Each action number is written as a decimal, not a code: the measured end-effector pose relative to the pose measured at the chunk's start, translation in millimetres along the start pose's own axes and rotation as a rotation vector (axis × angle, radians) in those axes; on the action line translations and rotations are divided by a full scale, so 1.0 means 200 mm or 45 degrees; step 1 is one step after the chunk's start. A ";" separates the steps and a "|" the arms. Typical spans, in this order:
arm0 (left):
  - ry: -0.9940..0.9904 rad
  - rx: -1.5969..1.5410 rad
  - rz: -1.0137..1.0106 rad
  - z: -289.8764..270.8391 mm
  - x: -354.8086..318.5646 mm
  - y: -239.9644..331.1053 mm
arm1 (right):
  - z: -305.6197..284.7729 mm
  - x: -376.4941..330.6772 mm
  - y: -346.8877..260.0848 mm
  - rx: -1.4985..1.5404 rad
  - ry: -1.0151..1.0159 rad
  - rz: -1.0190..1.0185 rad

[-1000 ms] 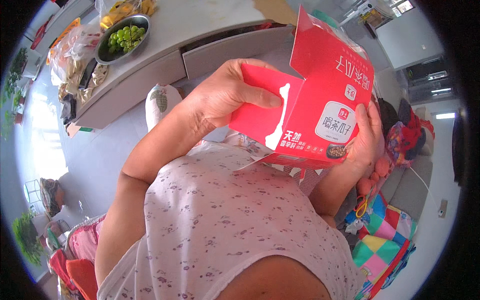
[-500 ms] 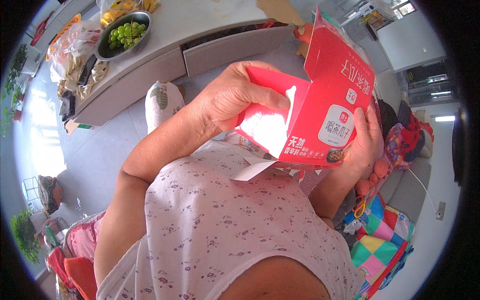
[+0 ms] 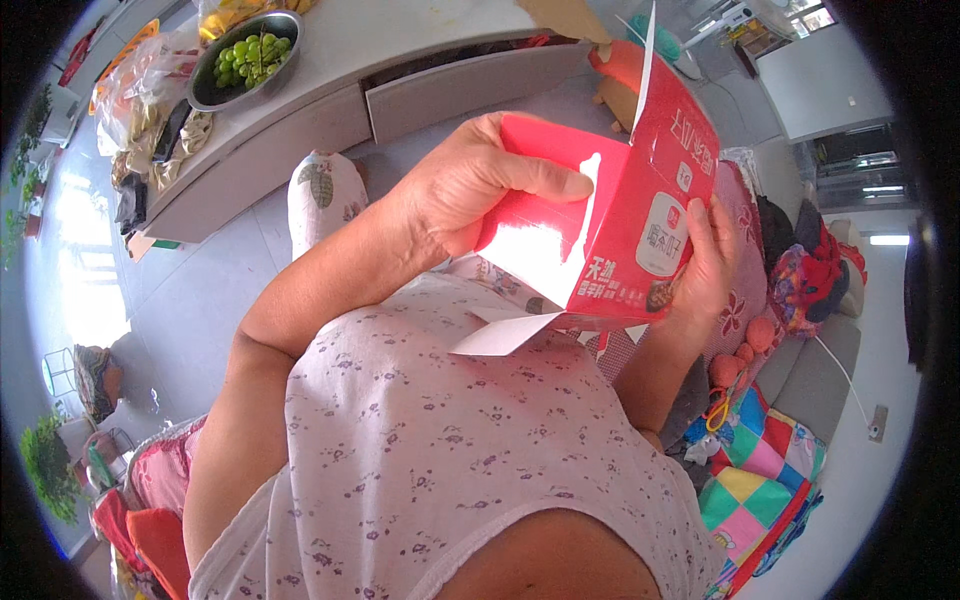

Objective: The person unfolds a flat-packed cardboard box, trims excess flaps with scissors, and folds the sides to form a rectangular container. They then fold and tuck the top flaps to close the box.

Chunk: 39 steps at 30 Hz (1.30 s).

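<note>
A red cardboard box (image 3: 615,225), printed with white lettering and a pale label, is held tilted above my lap. One of its flaps stands up at the far side, and another, with a pale inner face, sticks out toward my shirt. My left hand (image 3: 490,185) grips the box's left panel, the thumb lying on the glossy red face and the fingers hidden behind it. My right hand (image 3: 705,265) clasps the right side, its fingertips on the printed panel near the label. Bright glare covers part of the left panel. The inside of the box cannot be seen.
Ahead is a low white cabinet (image 3: 400,38) with a drawer (image 3: 470,88) pulled out. A metal bowl (image 3: 290,72) of green grapes (image 3: 245,62) and plastic bags (image 3: 145,85) sit on it. At right, a colourful patchwork cloth (image 3: 750,490) and orange yarn balls (image 3: 730,370) lie on the sofa.
The box has turned slightly, so its printed panel looks narrower, and its raised flap is seen more edge-on. My right hand has shifted a little left with it. Both hands keep their hold.
</note>
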<state>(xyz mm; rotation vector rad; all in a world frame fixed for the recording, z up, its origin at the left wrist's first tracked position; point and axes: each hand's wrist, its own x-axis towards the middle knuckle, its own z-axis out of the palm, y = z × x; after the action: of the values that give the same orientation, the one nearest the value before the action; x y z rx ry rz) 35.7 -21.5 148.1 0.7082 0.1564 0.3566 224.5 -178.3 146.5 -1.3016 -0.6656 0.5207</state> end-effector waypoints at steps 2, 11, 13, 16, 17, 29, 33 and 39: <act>0.041 0.014 0.014 0.01 0.00 0.00 | 0.01 0.01 0.02 0.029 0.009 0.035; 0.270 0.005 0.132 0.00 0.03 0.00 | 0.03 0.03 0.04 -1.203 0.381 -0.726; 0.306 -0.016 0.195 0.01 0.04 -0.01 | 0.14 -0.05 -0.06 -1.109 0.170 -0.745; 0.267 -0.085 0.222 0.03 0.02 -0.02 | 0.26 -0.12 -0.13 -1.161 -0.080 -0.905; 0.265 -0.094 0.224 0.04 0.02 -0.03 | 0.29 -0.13 -0.14 -1.199 -0.136 -0.944; 0.237 -0.223 0.211 0.10 -0.03 -0.02 | 0.36 -0.17 -0.17 -1.363 -0.175 -0.918; 0.199 -0.214 0.170 0.09 -0.03 -0.03 | 0.36 -0.17 -0.16 -1.260 -0.190 -0.882; 0.166 -0.217 0.179 0.08 -0.04 -0.04 | 0.37 -0.18 -0.16 -1.444 -0.164 -0.992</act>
<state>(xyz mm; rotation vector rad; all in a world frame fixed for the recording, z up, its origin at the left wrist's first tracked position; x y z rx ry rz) 34.4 -40.3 154.1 0.5287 0.1980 0.5447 145.6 -158.4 181.3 -1.8601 -1.6059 -0.5223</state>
